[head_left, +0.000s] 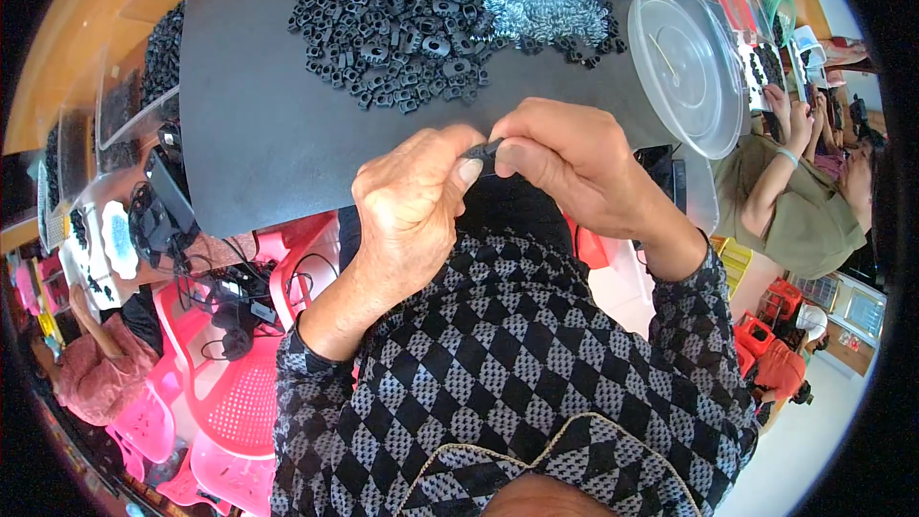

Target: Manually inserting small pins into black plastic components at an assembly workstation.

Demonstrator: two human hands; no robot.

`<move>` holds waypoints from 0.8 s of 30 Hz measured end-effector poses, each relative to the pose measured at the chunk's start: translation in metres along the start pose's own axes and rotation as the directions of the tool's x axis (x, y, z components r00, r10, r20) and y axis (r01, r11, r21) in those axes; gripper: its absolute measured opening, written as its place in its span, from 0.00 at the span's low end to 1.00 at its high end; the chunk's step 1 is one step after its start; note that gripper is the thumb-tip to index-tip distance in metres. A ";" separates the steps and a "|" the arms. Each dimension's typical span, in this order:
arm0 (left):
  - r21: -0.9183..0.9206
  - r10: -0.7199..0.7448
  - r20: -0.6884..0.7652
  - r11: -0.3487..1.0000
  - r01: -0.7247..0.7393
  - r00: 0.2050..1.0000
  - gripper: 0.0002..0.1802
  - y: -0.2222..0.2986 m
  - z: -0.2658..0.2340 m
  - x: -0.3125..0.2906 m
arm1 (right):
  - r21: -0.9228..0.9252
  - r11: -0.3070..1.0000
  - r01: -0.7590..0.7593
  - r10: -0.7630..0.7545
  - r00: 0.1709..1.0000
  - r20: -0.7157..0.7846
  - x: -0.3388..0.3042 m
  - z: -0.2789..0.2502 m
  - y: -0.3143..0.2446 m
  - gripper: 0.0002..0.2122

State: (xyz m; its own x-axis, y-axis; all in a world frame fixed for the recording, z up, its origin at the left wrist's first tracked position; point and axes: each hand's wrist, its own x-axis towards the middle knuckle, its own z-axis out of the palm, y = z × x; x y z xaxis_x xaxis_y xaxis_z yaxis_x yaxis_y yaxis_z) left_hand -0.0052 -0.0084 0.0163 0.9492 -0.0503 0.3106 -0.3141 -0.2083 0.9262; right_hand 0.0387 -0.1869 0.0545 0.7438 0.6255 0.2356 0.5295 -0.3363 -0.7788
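Note:
Near the front edge of the dark table, my left hand (410,193) and my right hand (579,161) meet fingertip to fingertip. Between them they pinch a small black plastic cord lock (487,151), mostly covered by thumbs and forefingers. Just beyond my hands lies a wide heap of black plastic cord lock parts (392,33), many with oval holes. A pile of small silvery metal springs (548,2) rests against the heap's right side.
The dark tabletop (249,124) stretches left of the heap. At its right edge lies a round clear plastic lid (684,67). Clear bins (134,101) of black parts stand at the left. Pink chairs (244,393) and co-workers, one in a green top (795,201), are around.

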 end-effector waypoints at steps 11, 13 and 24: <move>0.025 -0.008 -0.016 1.000 0.009 1.000 0.06 0.002 0.003 0.001 | -0.279 0.934 0.224 -0.272 0.951 -0.149 0.000 0.014 0.004 0.06; 0.027 -0.007 -0.028 1.000 0.008 1.000 0.06 0.000 0.003 0.000 | -0.323 0.917 0.233 -0.299 0.939 -0.171 -0.001 0.016 0.004 0.07; 0.005 -0.019 -0.012 1.000 0.019 1.000 0.06 -0.009 0.004 -0.002 | -0.245 0.942 0.228 -0.274 0.945 -0.176 -0.003 0.018 0.015 0.06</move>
State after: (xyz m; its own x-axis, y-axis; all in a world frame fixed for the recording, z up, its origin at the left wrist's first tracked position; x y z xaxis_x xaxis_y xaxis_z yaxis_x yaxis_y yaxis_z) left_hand -0.0044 -0.0104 0.0064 0.9547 -0.0347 0.2956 -0.2960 -0.2138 0.9310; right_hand 0.0369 -0.1808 0.0315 0.6298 0.5597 0.5386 0.7683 -0.3467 -0.5381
